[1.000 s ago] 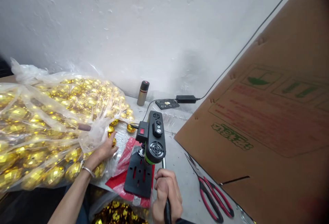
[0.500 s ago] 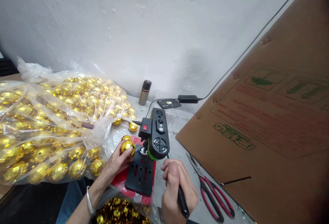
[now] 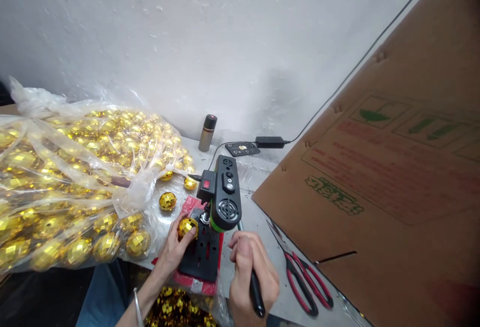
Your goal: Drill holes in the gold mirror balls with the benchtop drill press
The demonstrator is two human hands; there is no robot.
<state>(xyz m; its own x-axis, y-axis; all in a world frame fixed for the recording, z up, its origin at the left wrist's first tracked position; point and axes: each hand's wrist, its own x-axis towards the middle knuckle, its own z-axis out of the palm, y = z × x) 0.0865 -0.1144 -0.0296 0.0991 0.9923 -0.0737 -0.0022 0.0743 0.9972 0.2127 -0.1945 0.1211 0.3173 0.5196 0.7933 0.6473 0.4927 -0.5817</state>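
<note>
My left hand (image 3: 173, 249) is closed round a gold mirrored ball (image 3: 188, 228), thumb on its near side, over the left edge of the black slotted base plate (image 3: 200, 256). Behind that plate rises a black device (image 3: 227, 194) with two round grilles and a side box with a red switch (image 3: 206, 184). My right hand (image 3: 252, 272), right of the device, is wrapped round a black handle (image 3: 257, 294); the handle's far end is hidden. Another gold ball (image 3: 167, 201) rests on the table beyond my left hand.
Clear bags of gold balls (image 3: 78, 192) fill the left. Red-handled scissors (image 3: 303, 279) lie at the right beside a large cardboard box (image 3: 375, 167). A capped bottle (image 3: 207, 133) and a black adapter (image 3: 270, 142) are near the wall. More gold pieces (image 3: 176, 307) are below.
The view has shifted slightly. My left hand has moved a little down and toward the plate with its ball, and the ball behind it now shows fully. My right hand keeps its grip.
</note>
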